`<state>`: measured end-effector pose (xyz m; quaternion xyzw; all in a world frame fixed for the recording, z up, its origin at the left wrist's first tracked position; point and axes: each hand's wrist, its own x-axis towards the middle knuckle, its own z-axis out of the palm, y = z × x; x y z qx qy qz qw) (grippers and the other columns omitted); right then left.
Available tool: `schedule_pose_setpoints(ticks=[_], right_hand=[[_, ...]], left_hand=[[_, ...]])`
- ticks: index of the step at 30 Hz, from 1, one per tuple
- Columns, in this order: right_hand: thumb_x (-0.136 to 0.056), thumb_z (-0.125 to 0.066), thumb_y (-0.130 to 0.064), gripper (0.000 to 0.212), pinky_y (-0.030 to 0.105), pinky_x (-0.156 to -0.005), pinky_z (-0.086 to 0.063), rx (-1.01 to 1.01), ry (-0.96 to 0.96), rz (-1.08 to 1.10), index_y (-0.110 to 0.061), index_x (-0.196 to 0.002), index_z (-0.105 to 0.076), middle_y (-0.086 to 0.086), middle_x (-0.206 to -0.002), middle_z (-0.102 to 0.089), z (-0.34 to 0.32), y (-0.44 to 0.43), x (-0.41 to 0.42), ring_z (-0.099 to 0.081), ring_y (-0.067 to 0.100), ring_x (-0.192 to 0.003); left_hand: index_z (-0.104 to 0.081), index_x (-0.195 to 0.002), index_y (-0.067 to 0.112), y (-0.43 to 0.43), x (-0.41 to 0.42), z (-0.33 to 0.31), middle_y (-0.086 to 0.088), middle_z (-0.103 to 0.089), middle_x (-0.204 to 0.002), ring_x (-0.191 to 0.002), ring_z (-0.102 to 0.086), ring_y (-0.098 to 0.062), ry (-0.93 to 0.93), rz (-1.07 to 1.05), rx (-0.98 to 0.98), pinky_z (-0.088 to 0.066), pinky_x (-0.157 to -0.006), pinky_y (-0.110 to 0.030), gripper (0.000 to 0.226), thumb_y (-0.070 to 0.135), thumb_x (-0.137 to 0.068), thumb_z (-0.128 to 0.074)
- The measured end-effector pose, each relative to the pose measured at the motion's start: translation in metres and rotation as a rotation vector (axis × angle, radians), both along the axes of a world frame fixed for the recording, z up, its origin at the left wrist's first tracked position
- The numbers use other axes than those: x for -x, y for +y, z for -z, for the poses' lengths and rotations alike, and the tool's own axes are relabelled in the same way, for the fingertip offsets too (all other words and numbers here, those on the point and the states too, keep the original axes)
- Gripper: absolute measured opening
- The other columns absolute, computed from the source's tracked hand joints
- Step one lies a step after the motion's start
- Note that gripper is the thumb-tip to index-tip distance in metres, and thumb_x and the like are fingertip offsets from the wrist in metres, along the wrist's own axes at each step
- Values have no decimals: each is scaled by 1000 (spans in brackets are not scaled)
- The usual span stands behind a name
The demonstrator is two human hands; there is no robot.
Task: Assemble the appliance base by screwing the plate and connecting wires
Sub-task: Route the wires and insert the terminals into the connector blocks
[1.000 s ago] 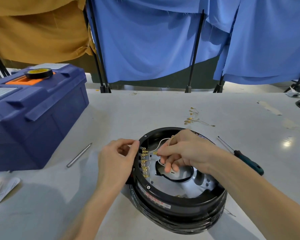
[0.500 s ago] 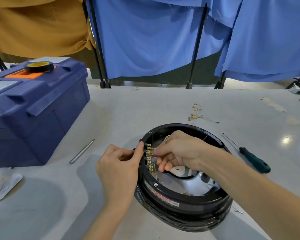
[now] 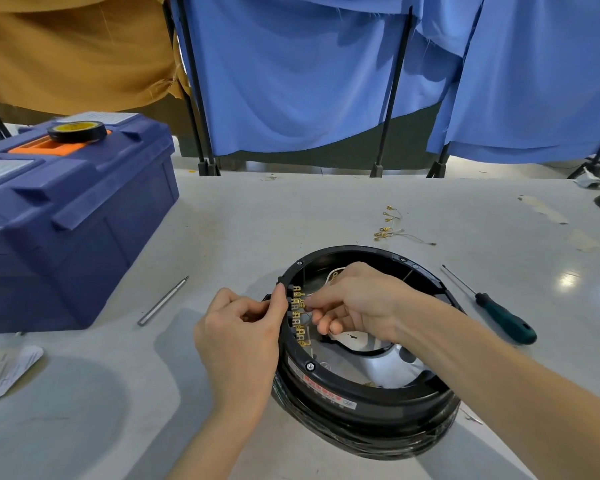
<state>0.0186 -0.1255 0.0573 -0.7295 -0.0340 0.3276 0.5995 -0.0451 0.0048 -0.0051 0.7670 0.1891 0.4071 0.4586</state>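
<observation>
Left hand grips base rim; right hand fingers seemingly pinch wire.

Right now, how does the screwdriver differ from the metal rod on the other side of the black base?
The screwdriver has a dark green handle and a thin shaft; the metal rod is bare silver, without a handle. The screwdriver lies right of the black base, the metal rod left of it. The screwdriver's far end leans left, the metal rod's leans right. Both lie flat on the table, untouched.
</observation>
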Motion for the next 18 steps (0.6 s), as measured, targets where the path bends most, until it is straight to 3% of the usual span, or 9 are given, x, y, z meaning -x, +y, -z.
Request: schedule_pose_setpoints(ticks=[18], right_hand=[[-91,-59,7,7,16,-37,-43,23,17,7,13,-89,-63,14,-55,-59,1,2,-3,-57,14,-39]], left_hand=[[-64,-48,16,-1,0,1,7,-45,-53,-54,-49,-6,-24,26,-12,-32,-51,-13,33,24,-77,-79]])
